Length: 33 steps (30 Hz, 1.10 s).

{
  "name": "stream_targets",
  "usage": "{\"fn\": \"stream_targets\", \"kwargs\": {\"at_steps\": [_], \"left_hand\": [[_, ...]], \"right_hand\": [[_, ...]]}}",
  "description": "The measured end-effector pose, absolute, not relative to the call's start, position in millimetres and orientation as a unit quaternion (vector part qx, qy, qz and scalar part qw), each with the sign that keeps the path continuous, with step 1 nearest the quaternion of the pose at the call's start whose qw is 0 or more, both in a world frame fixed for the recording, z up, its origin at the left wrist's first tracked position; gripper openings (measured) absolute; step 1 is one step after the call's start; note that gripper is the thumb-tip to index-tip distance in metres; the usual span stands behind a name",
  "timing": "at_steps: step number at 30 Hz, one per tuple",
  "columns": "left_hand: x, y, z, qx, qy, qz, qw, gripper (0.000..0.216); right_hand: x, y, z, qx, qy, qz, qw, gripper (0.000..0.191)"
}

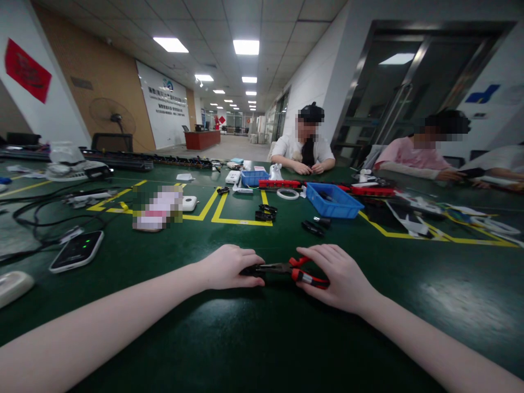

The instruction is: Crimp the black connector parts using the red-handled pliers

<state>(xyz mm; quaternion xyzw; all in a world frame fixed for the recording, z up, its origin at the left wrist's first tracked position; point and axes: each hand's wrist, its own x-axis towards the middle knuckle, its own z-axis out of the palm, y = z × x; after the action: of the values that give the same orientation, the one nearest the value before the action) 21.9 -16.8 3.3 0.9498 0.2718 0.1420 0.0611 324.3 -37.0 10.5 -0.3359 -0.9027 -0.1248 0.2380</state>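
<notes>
My right hand (339,275) is closed around the red and black handles of a pair of needle-nose pliers (309,277). The handles stand somewhat apart, and the jaws point left. Opposite it, my left hand (231,267) pinches a small black part (251,270) between thumb and fingers. The plier tips meet this part at its right end; whether they bite on it I cannot tell. Most of the part is hidden by my fingers. Both hands are low over the green table (262,338).
Black parts (266,213) lie within yellow tape lines, and more black pieces (313,227) sit nearer by a blue bin (333,201). A smaller blue tray (254,177) is behind. At left are a device with green lights (77,251) and cables (36,210). Co-workers (305,147) sit across.
</notes>
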Motion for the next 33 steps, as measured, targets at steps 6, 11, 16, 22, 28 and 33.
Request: {"fn": "stream_targets", "kwargs": {"at_steps": [6,11,16,22,28,33], "left_hand": [[22.3,-17.3,3.0,0.948,0.277,0.146,0.061,0.034],[22.9,-18.1,4.4,0.946,0.285,0.144,0.059,0.033],[23.2,-19.0,4.3,0.945,0.286,0.145,0.066,0.032],[21.6,-18.3,4.0,0.945,0.285,0.144,0.072,0.035],[19.1,-14.8,3.7,0.943,0.269,0.151,0.121,0.037],[19.1,-13.9,3.8,0.942,0.269,0.149,0.133,0.036]], "right_hand": [[323.7,-37.5,8.5,-0.340,-0.901,-0.106,0.248,0.052],[322.8,-37.6,8.0,-0.350,-0.897,-0.097,0.251,0.047],[322.7,-39.3,7.7,-0.355,-0.900,-0.089,0.237,0.041],[321.7,-40.4,8.6,-0.361,-0.899,-0.084,0.233,0.039],[321.1,-42.1,10.2,-0.356,-0.901,-0.071,0.238,0.037],[320.5,-42.4,11.2,-0.357,-0.899,-0.074,0.241,0.037]]}}
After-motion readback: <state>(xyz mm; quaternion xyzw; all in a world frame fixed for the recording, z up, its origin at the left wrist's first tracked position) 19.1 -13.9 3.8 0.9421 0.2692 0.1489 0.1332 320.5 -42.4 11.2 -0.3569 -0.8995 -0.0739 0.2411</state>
